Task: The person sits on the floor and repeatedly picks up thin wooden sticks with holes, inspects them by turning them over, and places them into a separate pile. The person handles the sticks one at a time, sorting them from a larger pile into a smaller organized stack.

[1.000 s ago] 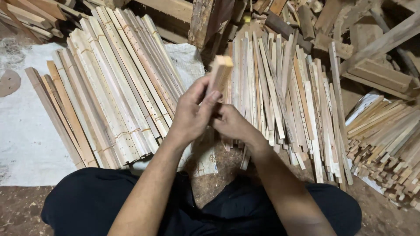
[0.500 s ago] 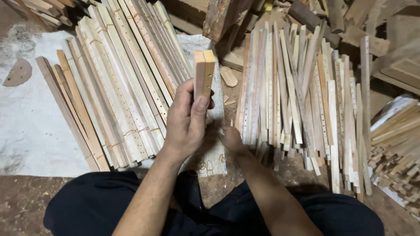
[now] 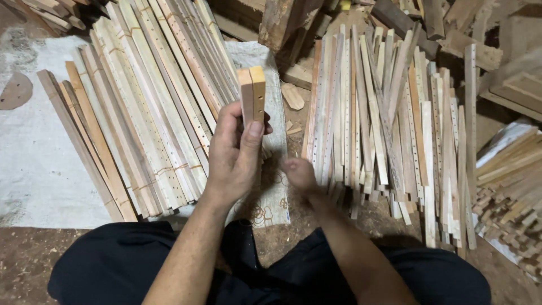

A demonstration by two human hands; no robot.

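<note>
A: Item one?

B: Two short wooden strips (image 3: 252,93), held upright side by side at centre frame, the right one with small holes down its edge. The left hand (image 3: 237,155) was clenched round their lower ends, thumb pressed up the front.

A: And the other hand?

B: The right hand (image 3: 298,174) sat lower, just right of centre, blurred, at the foot of the right-hand pile. Fingers looked curled, holding nothing I could make out; whether fully closed, I cannot tell.

A: Surroundings?

B: Left pile of long slats (image 3: 147,113), drilled with rows of holes, some bundled with bands, fanned across the upper left on a white woven sack (image 3: 39,164). Right pile of slats (image 3: 395,130), looser, spread across the centre right. A small wood offcut (image 3: 292,96) lay between the two piles. Stack of short sticks (image 3: 508,192) at the right edge. Rough timber blocks (image 3: 282,22) along the top. Dark trousers (image 3: 113,265) at the bottom, over a dirt floor (image 3: 22,260).
</note>
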